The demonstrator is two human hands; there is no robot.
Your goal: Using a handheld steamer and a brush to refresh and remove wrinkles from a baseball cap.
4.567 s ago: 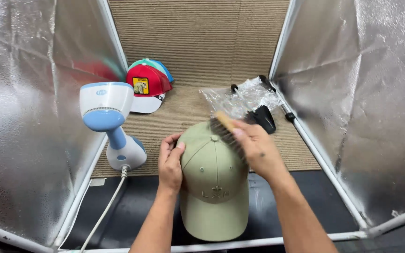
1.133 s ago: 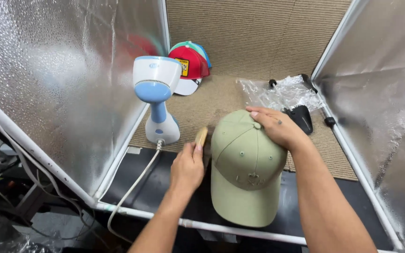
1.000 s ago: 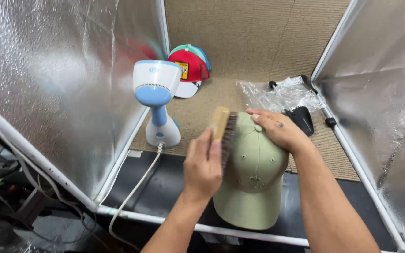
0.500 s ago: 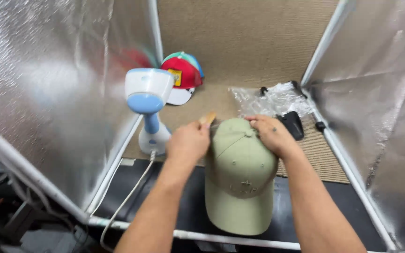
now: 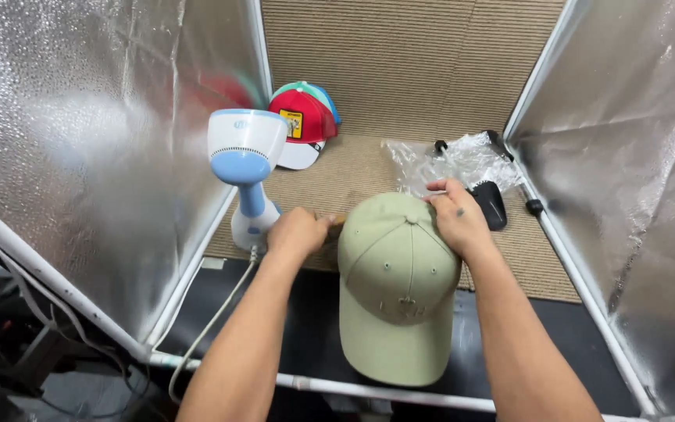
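I count three caps in all: one olive-green cotton baseball cap (image 5: 398,281) under my two hands, my left hand (image 5: 297,232) and my right hand (image 5: 455,219), plus a stack of two at the back, one red cap with a white brim and a yellow patch (image 5: 304,125) lying on one teal-and-blue cap (image 5: 323,95) that barely peeks out behind it. There is one white and light-blue handheld garment steamer (image 5: 245,168) with one white cord (image 5: 212,332). One wooden brush (image 5: 333,229) shows partly beside my left hand. One crumpled clear plastic bag (image 5: 451,160) lies further back, with one black flat object (image 5: 491,203) beside it. Three silver reflective panels (image 5: 80,156) wall in the one tan ribbed mat (image 5: 353,176).
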